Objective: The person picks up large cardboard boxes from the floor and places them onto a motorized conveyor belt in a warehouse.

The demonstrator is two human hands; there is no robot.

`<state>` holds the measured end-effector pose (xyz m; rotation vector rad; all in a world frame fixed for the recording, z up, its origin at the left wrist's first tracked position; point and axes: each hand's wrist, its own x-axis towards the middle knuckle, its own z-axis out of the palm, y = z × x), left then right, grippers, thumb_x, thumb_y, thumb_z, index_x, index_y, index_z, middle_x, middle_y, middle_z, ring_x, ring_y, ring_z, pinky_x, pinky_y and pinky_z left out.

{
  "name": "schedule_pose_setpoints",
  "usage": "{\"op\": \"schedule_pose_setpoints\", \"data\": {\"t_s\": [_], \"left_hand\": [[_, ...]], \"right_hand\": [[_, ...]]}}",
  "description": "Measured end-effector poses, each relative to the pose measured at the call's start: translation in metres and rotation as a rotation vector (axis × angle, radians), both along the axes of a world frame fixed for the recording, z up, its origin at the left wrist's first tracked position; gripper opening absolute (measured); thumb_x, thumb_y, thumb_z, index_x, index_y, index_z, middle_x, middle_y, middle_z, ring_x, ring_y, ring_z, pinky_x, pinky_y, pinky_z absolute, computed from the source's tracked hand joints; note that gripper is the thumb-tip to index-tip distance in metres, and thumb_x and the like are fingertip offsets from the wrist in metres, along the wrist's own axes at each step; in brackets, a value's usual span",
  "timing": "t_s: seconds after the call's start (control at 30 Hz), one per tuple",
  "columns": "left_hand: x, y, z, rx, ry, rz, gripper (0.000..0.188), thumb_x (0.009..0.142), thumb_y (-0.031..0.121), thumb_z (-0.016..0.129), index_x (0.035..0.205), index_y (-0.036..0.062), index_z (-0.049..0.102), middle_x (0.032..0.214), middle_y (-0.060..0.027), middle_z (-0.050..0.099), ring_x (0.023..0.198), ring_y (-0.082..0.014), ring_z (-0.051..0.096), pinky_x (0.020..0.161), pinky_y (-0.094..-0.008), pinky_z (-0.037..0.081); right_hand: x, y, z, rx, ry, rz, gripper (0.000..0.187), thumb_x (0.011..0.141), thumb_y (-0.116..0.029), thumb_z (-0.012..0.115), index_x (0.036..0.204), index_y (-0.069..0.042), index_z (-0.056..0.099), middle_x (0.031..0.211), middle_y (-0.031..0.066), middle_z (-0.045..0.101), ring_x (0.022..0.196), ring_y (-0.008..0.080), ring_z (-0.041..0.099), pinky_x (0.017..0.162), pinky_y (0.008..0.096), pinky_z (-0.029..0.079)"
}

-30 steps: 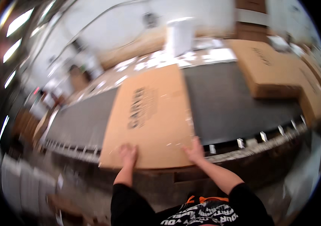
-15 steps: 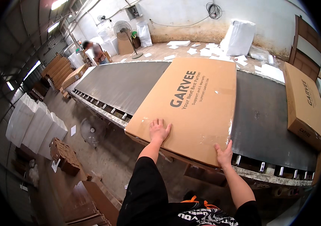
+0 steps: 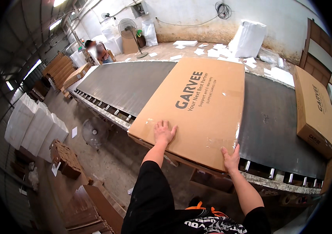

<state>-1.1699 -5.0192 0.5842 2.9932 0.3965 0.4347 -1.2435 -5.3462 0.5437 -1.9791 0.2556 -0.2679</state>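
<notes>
A large flat brown cardboard box with dark printing lies across the black conveyor belt, its near end reaching past the belt's edge. Clear tape shows near its front corners. My left hand rests flat on the top near the front left, fingers spread. At the front right corner my right hand holds the box's edge, thumb on top and fingers along the right side. The box's underside is hidden.
Another printed carton stands at the belt's right end. Metal rollers line the near edge. A floor fan, white foam-like stacks and folded cardboard are at left. A person is by the far end.
The view has shifted slightly. Both hands keep their places on the box, which looks nearly unmoved on the belt. The far person's head and body have shifted a little.
</notes>
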Motion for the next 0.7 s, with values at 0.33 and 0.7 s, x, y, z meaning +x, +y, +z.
{"op": "schedule_pose_setpoints", "data": {"t_s": [0.33, 0.7], "left_hand": [[-0.001, 0.004, 0.005, -0.007, 0.027, 0.017, 0.067, 0.084, 0.058, 0.044, 0.127, 0.0068, 0.048, 0.133, -0.0158, 0.042, 0.124, -0.0298, 0.035, 0.106, -0.0389, 0.025], [0.006, 0.006, 0.003, -0.073, 0.019, -0.030, 0.062, 0.083, 0.053, 0.049, 0.125, 0.0073, 0.048, 0.132, -0.0172, 0.041, 0.124, -0.0310, 0.035, 0.105, -0.0404, 0.027]], "right_hand": [[0.003, 0.003, 0.000, 0.018, 0.024, 0.029, 0.093, 0.073, -0.044, 0.072, 0.133, 0.012, 0.027, 0.124, 0.0297, 0.046, 0.116, 0.0374, 0.047, 0.097, 0.0386, 0.038], [-0.002, 0.013, 0.012, 0.038, 0.055, -0.018, 0.092, 0.074, -0.042, 0.071, 0.134, 0.011, 0.025, 0.125, 0.0293, 0.046, 0.116, 0.0382, 0.047, 0.097, 0.0397, 0.038]]}}
